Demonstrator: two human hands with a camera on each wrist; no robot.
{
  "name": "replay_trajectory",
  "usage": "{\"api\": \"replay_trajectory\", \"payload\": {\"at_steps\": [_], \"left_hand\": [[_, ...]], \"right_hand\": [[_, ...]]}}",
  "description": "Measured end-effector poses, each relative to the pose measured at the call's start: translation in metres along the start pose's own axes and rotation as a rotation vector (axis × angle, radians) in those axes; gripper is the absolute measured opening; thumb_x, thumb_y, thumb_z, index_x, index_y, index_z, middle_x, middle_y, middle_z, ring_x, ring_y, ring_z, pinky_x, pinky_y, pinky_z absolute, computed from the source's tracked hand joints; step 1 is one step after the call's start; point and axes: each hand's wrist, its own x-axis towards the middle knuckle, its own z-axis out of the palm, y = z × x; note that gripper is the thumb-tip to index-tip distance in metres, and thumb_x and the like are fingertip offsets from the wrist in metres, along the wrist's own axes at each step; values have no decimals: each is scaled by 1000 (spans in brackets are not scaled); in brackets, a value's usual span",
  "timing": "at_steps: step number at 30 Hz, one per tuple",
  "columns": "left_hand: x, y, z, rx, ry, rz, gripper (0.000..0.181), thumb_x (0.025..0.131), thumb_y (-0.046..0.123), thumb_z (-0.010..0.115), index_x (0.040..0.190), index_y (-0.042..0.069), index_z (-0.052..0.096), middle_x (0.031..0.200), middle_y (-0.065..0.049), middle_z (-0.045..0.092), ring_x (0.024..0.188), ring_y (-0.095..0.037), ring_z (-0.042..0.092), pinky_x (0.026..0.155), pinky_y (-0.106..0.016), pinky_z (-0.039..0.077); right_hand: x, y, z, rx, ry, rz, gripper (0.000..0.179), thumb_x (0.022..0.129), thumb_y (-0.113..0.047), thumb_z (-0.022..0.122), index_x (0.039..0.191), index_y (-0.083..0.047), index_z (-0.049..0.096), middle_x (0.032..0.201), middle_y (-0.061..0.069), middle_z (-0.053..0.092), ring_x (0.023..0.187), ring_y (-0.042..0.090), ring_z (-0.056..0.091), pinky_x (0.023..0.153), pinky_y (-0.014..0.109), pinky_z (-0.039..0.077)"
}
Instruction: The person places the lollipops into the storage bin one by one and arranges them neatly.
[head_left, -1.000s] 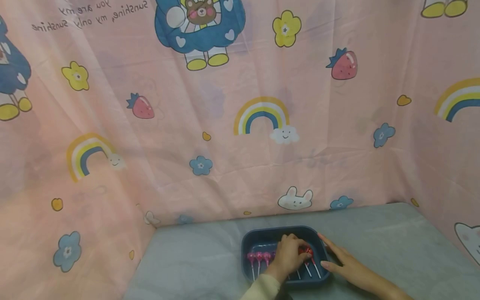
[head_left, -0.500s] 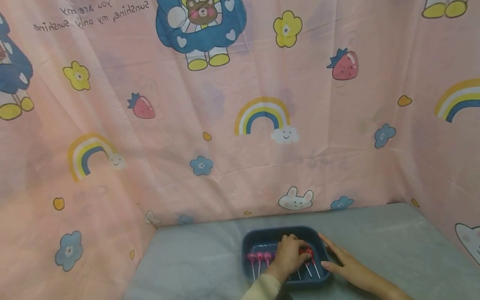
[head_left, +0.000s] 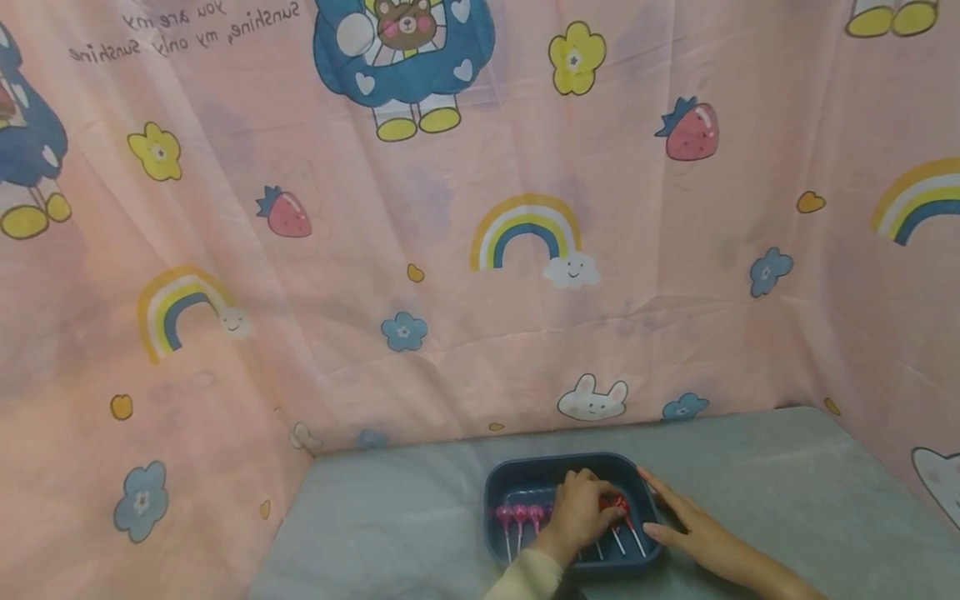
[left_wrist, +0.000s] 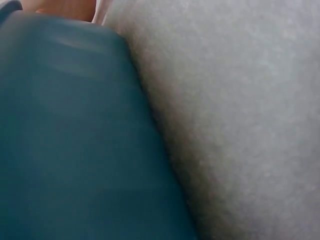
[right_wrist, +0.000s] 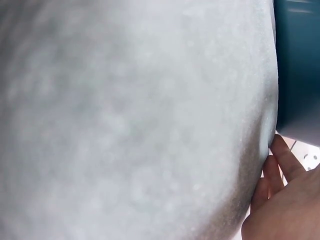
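A dark blue tray [head_left: 555, 457] holds several lollipops with white sticks. Pink lollipops [head_left: 520, 512] line up at its left, and red lollipops [head_left: 621, 507] lie at its right. My left hand [head_left: 577, 515] reaches into the tray, fingers curved down, thumb and forefinger pinching at a red lollipop; the hand hides the middle of the row. Against the tray's right side rests my right hand [head_left: 701, 533], forefinger and thumb extended along the rim. In the right wrist view, the fingertips of my right hand [right_wrist: 287, 200] are beside the tray's wall [right_wrist: 300, 65].
Grey cloth [head_left: 390, 517] covers the table under the tray. A pink printed curtain [head_left: 345, 283] hangs behind and at both sides. In the left wrist view, the tray's smooth outer wall [left_wrist: 90, 125] fills the left part.
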Motion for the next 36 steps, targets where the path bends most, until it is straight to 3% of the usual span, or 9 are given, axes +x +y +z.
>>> {"api": "replay_trajectory", "payload": {"at_steps": [18,25,36], "left_hand": [[-1,0,1,-1,6,0,24,80,44,70,102,37,70,94,13,60,83,-2,42,66,-20,32],[-1,1,-1,-1,5,2,24,80,44,70,103,36,70,95,13,60,84,-2,43,67,-20,32],[0,1,-7,-122,-22,-24,23,82,41,69,104,35,69,96,13,59,84,-2,41,69,-20,33]], "right_hand": [[0,0,1,-3,3,22,72,96,-45,47,151,-37,2,152,31,20,134,55,24,87,74,33],[0,0,1,-4,-2,70,73,94,-50,47,150,-40,2,151,30,25,135,56,20,87,79,25],[1,0,1,-1,-6,83,72,94,-50,46,151,-38,3,151,30,25,135,55,19,88,80,24]]}}
